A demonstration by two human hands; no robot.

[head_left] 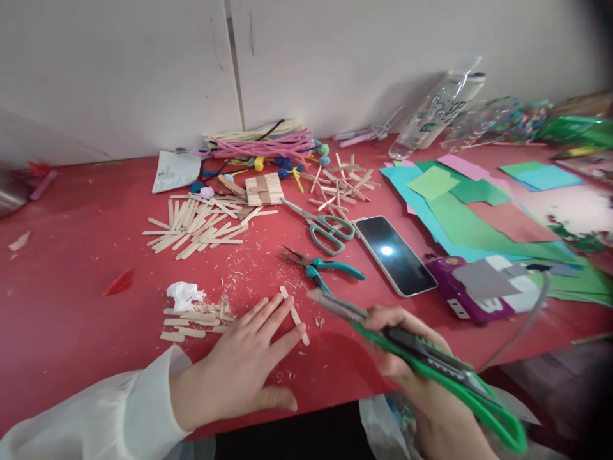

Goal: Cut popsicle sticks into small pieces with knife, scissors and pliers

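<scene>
My left hand (242, 367) lies flat on the red table (71, 306), fingers stretched out, fingertips touching a single wooden craft stick (294, 314). My right hand (412, 370) is closed round a green-handled utility knife (421, 358), blurred by motion, its blade end pointing left toward the stick. Teal-handled pliers (320, 267) lie just beyond the stick. Grey-green scissors (322, 227) rest further back. A small group of cut stick pieces (191, 322) and wood shavings sit left of my left hand.
A pile of craft sticks (196, 227) lies at centre left, pink pipe cleaners (268, 145) by the wall. A phone (395, 254), a purple device (472, 294), coloured paper sheets (469, 211) and a plastic bottle (435, 112) fill the right side.
</scene>
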